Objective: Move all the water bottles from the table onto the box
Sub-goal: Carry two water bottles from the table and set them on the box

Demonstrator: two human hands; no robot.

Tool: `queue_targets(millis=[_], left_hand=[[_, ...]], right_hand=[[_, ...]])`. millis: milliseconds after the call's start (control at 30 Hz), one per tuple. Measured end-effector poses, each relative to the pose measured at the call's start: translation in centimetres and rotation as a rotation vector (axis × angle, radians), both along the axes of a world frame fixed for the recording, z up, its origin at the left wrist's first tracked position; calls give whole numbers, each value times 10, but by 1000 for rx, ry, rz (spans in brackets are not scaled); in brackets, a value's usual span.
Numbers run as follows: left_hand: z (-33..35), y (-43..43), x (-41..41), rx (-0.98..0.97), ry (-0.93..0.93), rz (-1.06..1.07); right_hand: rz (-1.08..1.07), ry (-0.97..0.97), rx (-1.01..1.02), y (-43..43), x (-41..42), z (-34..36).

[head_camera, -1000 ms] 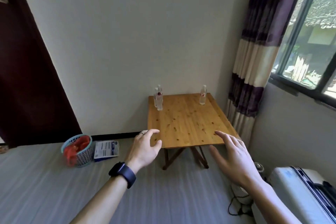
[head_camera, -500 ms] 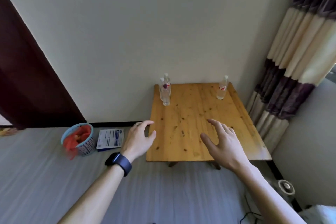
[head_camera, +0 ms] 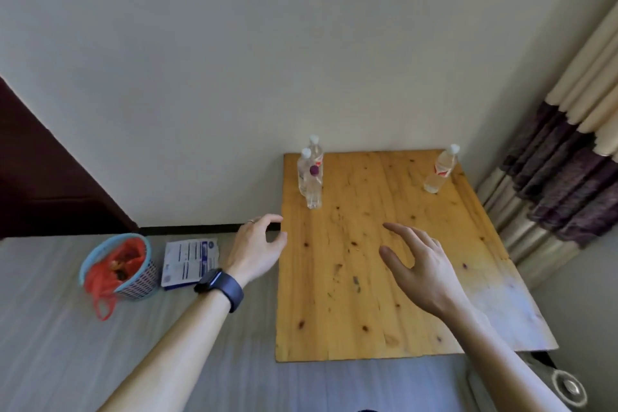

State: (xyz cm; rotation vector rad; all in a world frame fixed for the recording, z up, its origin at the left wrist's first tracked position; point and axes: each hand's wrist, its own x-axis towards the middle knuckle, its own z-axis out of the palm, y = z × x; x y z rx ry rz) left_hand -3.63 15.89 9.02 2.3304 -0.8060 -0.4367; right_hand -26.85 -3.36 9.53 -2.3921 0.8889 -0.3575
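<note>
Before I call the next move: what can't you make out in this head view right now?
- The box: not in this view at all.
- Bottle cluster at the table's far left: they overlap, so I can't say whether there are two or three.
- Bottle labels, including the far-right bottle: too small to read.
- Table legs: hidden under the top.
- Left hand and right hand: both open, holding nothing.

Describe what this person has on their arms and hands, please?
Both forearms are bare, with no sleeves in view. The left hand has a dark smartwatch on a wide dark band around the wrist, and a thin ring on one finger. The right hand wears nothing: no watch, ring or glove.
</note>
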Motion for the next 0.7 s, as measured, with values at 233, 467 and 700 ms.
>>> queue_targets(millis=[233,467,700], left_hand=[[-47,-65,74,63,75,-15],[-81,-143,145,123,190,1],[-113,-213,219,121,293,36]], right_hand=[[3,20,135,-48,92,-53],[-80,11,325,-97,191,-112],[-207,-4,529,-127,287,-175]])
